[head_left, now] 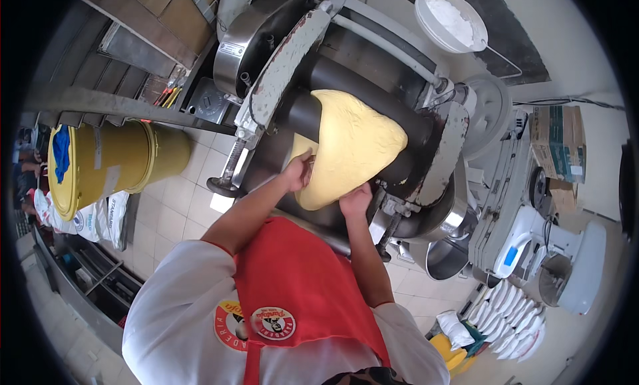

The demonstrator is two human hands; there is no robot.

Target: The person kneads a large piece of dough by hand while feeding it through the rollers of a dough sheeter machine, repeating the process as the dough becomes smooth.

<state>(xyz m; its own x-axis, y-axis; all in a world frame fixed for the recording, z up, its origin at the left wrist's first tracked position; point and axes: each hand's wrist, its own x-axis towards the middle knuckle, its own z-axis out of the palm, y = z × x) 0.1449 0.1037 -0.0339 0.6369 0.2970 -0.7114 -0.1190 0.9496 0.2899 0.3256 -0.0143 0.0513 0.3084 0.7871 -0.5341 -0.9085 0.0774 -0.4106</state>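
A large sheet of yellow dough (356, 145) drapes over the dark rollers (299, 115) of a dough roller machine. Its near end hangs toward me in a rounded fold, and a smaller flap shows behind the fold at the left. My left hand (301, 172) has its fingers curled at the dough's left edge, partly hidden by it. At the lower right edge, my right hand (356, 200) grips the dough with the fingers underneath, out of sight. Worn, chipped side plates (442, 155) flank the rollers.
Threaded adjusting screws with a knob (223, 186) stick out near my forearms. Yellow lidded bins (100, 165) stand on the tiled floor at left. A bowl of white powder (452, 22) is at the far right, and a white stand mixer (566, 258) sits at right.
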